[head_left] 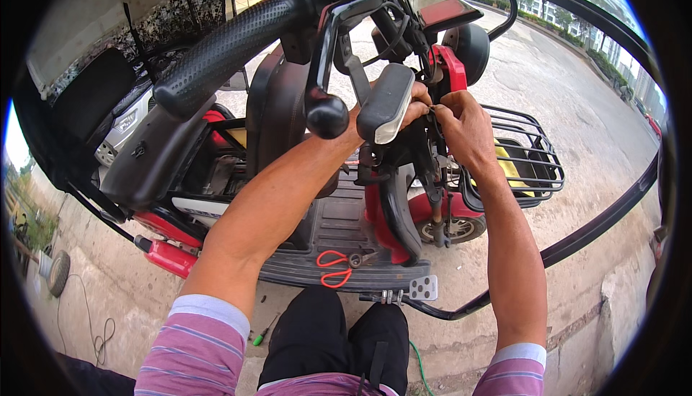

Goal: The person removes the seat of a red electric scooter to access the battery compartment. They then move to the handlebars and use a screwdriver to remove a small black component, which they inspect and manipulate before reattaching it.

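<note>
while the black seat (pixel 137 169) sits out of the way at the far left, the textured handlebar grip (pixel 231 57) juts in close above the work, so the person does well to reach under it and not lean on it. a green-handled screwdriver (pixel 261 337) lies on the ground. the left forearm (pixel 281 187) passes beneath the ball-ended brake lever (pixel 328 71); staying low there should avoid a knock. orange-handled scissors (pixel 347 272) rest on the ribbed footboard (pixel 342 216), within easy reach if cutting is called for.

next, an oblong grey-black housing (pixel 389 100) hides much of the left hand (pixel 416 112). its fingers are curled, but whether they grip anything cannot be told; they would serve best as a steady anchor. the small thin wire-like piece (pixel 433 109) is between the two hands, beside the dark cables (pixel 435 133) of the steering column. the fingers of the right hand (pixel 465 125) are pinched on it. small turns from the fingertips, with no hard tug, should spare it and its neighbours. the black wire basket (pixel 533 158) stands at the far right, leaving that elbow some room.
</note>
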A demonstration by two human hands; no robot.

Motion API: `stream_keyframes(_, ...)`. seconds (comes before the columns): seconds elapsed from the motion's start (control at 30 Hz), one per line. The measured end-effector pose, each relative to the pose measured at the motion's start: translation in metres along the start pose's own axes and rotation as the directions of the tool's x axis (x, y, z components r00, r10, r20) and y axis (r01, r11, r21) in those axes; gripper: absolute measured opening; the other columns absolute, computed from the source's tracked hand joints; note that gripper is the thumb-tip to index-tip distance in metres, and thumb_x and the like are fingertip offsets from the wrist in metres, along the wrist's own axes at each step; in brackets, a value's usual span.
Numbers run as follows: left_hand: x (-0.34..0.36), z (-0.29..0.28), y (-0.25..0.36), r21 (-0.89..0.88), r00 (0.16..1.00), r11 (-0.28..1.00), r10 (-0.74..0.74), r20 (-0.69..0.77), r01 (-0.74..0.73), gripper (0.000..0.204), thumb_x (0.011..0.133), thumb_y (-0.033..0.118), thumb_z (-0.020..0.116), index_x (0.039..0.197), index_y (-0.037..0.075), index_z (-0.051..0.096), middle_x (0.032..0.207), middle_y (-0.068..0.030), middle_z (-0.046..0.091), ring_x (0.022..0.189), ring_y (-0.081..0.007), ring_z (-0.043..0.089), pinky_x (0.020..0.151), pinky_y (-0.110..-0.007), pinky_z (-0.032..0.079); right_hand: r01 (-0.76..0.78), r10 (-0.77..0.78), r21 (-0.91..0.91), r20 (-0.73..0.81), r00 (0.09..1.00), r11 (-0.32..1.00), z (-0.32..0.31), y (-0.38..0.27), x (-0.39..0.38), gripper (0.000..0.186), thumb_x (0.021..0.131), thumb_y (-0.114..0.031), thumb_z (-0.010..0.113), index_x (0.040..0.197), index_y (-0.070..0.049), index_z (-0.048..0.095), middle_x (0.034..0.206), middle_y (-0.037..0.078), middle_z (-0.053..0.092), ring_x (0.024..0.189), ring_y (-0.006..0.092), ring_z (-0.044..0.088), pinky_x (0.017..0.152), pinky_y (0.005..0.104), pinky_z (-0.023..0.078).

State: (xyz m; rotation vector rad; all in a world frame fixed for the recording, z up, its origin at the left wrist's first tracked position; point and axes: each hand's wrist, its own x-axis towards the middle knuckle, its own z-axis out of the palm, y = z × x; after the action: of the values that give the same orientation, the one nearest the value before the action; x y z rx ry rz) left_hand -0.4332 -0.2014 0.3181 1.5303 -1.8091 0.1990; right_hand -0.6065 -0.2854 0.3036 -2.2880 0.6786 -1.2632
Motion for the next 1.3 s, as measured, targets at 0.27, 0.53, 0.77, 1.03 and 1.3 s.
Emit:
stream_keyframes(0.27, 0.002, -0.003, -0.008, 0.004, 0.998, 0.999, 0.054, 0.024, -0.054, 0.022, 0.085, 0.022, 0.071, 0.101, 0.009, 0.075, 0.087, -0.0110, 0.074, 0.081, -0.0241, 0.071, 0.075, -0.035, 0.054, 0.405, -0.403, -0.271, 0.066, 0.913, 0.873, -0.006, -0.002, -0.002, 0.012, 0.086, -0.017, 0.069, 0.095, -0.009, 0.066, 0.088, 0.011, 0.065, 0.081, 0.0360, 0.066, 0.073, 0.0462, 0.052)
stream_keyframes(0.53, 0.005, -0.010, -0.006, 0.032, 0.995, 0.997, 0.066, 0.069, -0.068, 0.022, 0.083, 0.020, 0.070, 0.101, 0.009, 0.076, 0.086, -0.0116, 0.074, 0.080, -0.0236, 0.072, 0.075, -0.036, 0.055, 0.227, -0.218, -0.070, 0.116, 0.969, 0.971, 0.002, 0.009, 0.001, 0.023, 0.094, -0.022, 0.061, 0.088, 0.000, 0.064, 0.077, 0.014, 0.065, 0.070, 0.0321, 0.066, 0.064, 0.0412, 0.050)
stream_keyframes(0.77, 0.003, -0.006, 0.003, 0.048, 0.997, 0.999, 0.002, 0.076, -0.006, 0.024, 0.083, 0.017, 0.063, 0.102, 0.009, 0.075, 0.084, -0.0128, 0.073, 0.078, -0.0251, 0.071, 0.072, -0.036, 0.055, -0.800, 0.379, 0.565, 0.708, 0.596, 0.201, 0.008, 0.016, 0.016, 0.016, 0.095, -0.021, 0.053, 0.080, -0.014, 0.054, 0.065, -0.008, 0.044, 0.051, 0.0056, 0.040, 0.045, 0.0225, 0.027)
stream_keyframes(1.03, 0.005, -0.008, 0.011, 0.014, 0.993, 0.997, -0.072, 0.092, 0.071, 0.023, 0.086, 0.018, 0.062, 0.103, 0.008, 0.074, 0.085, -0.0127, 0.073, 0.079, -0.0252, 0.071, 0.074, -0.035, 0.054, -0.531, 0.352, 0.493, 0.413, 0.840, 0.689, 0.005, 0.000, 0.004, 0.019, 0.093, -0.023, 0.057, 0.093, -0.005, 0.061, 0.067, -0.002, 0.053, 0.057, 0.0116, 0.055, 0.051, 0.0282, 0.042)
stream_keyframes(1.3, 0.008, -0.009, 0.006, 0.083, 0.993, 0.996, -0.024, 0.115, 0.014, 0.024, 0.086, 0.018, 0.063, 0.103, 0.006, 0.074, 0.090, -0.0144, 0.074, 0.084, -0.0270, 0.072, 0.077, -0.036, 0.055, 0.343, -0.344, -0.233, 0.036, 0.938, 0.910, 0.001, 0.001, -0.007, 0.014, 0.087, -0.019, 0.065, 0.091, -0.007, 0.060, 0.085, 0.014, 0.066, 0.080, 0.0390, 0.065, 0.069, 0.0486, 0.051)
